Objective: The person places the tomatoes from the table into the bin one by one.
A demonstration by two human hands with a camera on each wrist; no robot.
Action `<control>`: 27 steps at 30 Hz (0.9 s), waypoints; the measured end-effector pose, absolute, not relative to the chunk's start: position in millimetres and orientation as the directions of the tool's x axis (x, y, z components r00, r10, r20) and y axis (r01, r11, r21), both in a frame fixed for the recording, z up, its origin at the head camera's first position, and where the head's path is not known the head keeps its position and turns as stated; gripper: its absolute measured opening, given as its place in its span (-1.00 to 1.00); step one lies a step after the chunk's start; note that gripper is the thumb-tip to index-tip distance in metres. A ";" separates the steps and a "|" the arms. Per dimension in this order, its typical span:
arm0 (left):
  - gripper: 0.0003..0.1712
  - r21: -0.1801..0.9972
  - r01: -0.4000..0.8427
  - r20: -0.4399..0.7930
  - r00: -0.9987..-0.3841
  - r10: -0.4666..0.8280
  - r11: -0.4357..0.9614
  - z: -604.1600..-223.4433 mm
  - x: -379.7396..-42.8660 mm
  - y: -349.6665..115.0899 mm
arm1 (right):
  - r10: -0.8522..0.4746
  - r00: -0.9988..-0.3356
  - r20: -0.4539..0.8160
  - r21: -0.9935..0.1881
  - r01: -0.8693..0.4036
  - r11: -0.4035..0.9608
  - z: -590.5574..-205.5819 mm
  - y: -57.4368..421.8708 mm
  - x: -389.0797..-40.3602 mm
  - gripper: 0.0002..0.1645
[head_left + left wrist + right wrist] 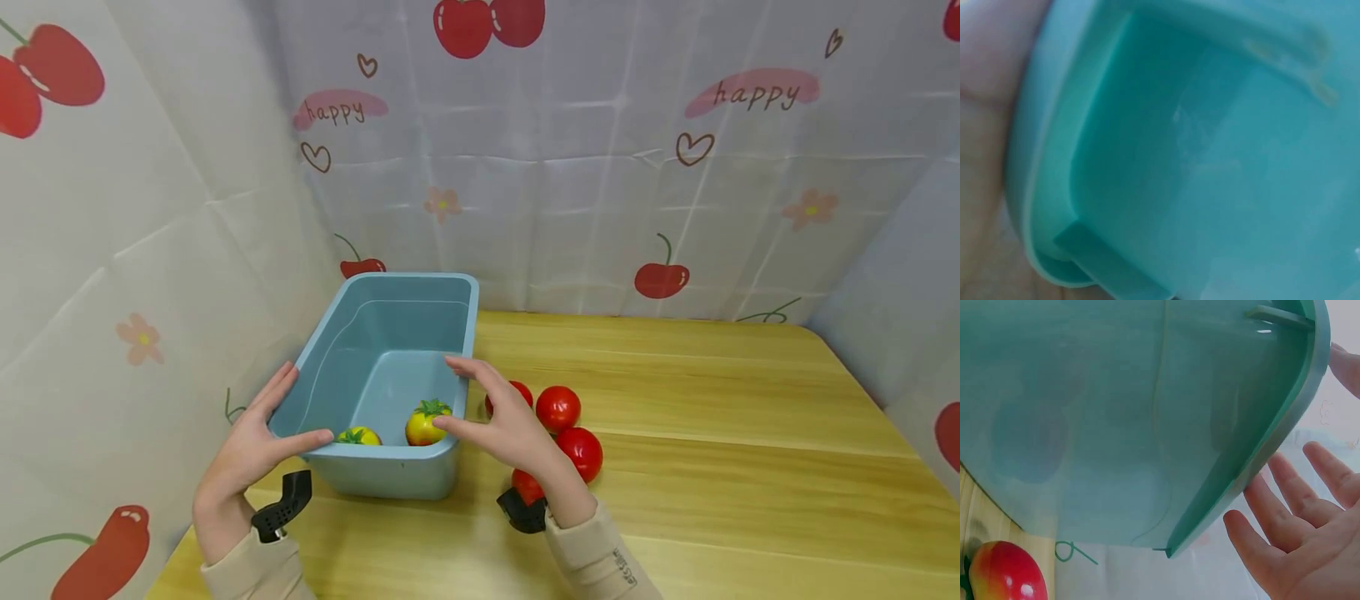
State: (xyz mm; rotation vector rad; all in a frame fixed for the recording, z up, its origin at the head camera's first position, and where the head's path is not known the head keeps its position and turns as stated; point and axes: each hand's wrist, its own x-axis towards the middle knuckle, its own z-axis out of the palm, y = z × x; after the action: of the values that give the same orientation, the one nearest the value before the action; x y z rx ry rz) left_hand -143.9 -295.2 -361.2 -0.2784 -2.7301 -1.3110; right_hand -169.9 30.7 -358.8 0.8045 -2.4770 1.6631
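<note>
A light blue plastic bin (375, 475) stands at the left of the wooden table. Two yellow tomato-like fruits, one (424, 427) with a leafy green top, the other (358, 436) partly hidden by the rim, lie at its near end. My left hand (243, 446) rests at the near left corner, thumb and fingers spread along the rim, its skin close against the edge in the left wrist view. At the right rim, my right hand (510, 421) has fingers and thumb apart; its fingertips (1235, 522) are at the rim's edge in the right wrist view.
Several red tomatoes (558, 408) lie on the wooden table (712, 467) just right of the bin, some partly covered by my right arm. A white curtain (562, 208) with cherry prints stands behind and along the left. Black wrist mounts (283, 504) sit on both wrists.
</note>
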 end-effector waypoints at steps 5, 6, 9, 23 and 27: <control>0.13 0.758 0.215 0.181 -0.976 0.119 0.615 -361.2 -144.0 -295.2 | -0.395 -0.861 0.321 -0.846 -0.448 0.289 -360.8 35.8 -168.7 -0.18; 0.13 0.759 0.214 0.180 -0.977 0.119 0.615 -361.1 -143.8 -295.1 | -0.394 -0.862 0.318 -0.848 -0.444 0.288 -361.6 37.1 -168.6 -0.19; 0.13 0.760 0.209 0.174 -0.978 0.117 0.616 -361.0 -143.6 -294.6 | -0.382 -0.871 0.309 -0.859 -0.428 0.280 -363.6 42.5 -167.2 -0.19; 0.13 0.762 0.199 0.166 -0.980 0.111 0.616 -362.0 -145.6 -294.3 | -0.255 -0.921 0.296 -0.876 -0.368 0.311 -390.4 95.1 -178.0 -0.26; 0.12 0.762 0.203 0.172 -0.979 0.110 0.615 -362.8 -145.4 -295.0 | -0.233 -0.938 0.257 -0.890 -0.324 0.322 -396.9 114.5 -182.0 -0.25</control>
State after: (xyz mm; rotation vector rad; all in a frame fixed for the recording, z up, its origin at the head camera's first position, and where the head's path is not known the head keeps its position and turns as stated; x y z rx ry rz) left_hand -145.4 -295.0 -362.8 -0.2647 -2.7250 -1.3066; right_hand -182.0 114.5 -396.9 0.5258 -2.4868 1.7038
